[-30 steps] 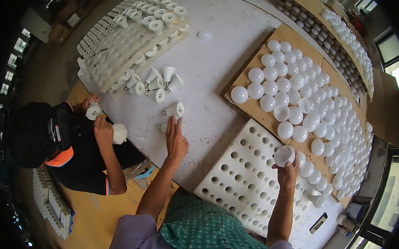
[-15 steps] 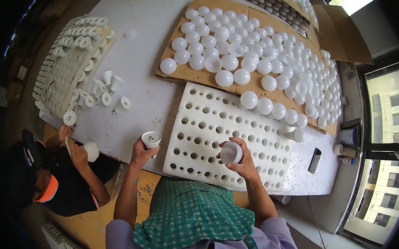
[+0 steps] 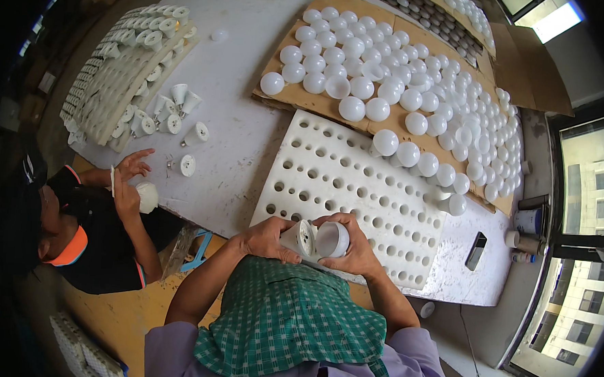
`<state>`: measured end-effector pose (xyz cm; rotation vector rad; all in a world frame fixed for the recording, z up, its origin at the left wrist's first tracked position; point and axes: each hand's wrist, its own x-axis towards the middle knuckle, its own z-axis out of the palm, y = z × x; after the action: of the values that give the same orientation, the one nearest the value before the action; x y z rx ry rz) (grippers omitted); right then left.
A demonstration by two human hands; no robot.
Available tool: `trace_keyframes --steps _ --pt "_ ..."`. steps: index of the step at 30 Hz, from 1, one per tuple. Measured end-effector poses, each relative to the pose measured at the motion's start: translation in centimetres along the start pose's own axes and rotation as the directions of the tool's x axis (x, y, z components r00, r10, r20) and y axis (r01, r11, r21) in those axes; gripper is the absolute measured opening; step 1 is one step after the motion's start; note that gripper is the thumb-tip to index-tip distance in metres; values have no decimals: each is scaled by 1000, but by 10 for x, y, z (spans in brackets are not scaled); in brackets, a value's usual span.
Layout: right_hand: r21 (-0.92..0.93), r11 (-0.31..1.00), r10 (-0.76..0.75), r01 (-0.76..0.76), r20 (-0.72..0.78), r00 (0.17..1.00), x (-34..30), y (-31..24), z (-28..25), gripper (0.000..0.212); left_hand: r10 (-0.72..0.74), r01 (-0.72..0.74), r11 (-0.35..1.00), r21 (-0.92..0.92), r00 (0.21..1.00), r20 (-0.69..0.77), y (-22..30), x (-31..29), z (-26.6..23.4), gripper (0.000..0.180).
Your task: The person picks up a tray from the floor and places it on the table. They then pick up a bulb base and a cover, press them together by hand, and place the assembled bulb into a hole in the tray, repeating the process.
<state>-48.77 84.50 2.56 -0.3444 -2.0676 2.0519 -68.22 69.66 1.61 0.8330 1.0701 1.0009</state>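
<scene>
My left hand [image 3: 266, 240] is closed round a white light bulb base [image 3: 302, 238], its round face turned toward the right. In my right hand [image 3: 359, 247] is a white bulb cover [image 3: 332, 239], its open mouth tilted toward the base. The two parts sit edge to edge or nearly so; whether they touch I cannot tell. Both hands are over the near edge of a white foam tray [image 3: 356, 191] full of round holes. Along that tray's far right edge stand several white bulb covers [image 3: 407, 154] in a row.
Beyond the tray, cardboard [image 3: 279, 98] carries many bulb covers. To the left, a foam tray [image 3: 102, 96] holds bulb bases, with loose bases [image 3: 195, 134] beside it. A co-worker's hand [image 3: 136, 163] is at the left table edge. A dark phone-like object [image 3: 476, 251] lies at right.
My left hand has moved right with the bulb base, bringing it beside the cover in my right hand. The co-worker has let go of a bulb base, which now rests on the table.
</scene>
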Motion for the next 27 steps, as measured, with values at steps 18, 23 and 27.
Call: trace_keyframes --steps 18,23,27 --pt "-548 836 183 -20 245 952 16 -22 21 85 -48 67 933 353 997 -62 13 -14 3 48" --pt "-479 829 -231 289 177 957 20 -25 41 79 -26 53 911 409 997 -72 8 -15 5 53" --pt "-394 837 -371 379 100 923 16 -25 49 64 69 -37 885 464 996 -52 18 -20 12 61"
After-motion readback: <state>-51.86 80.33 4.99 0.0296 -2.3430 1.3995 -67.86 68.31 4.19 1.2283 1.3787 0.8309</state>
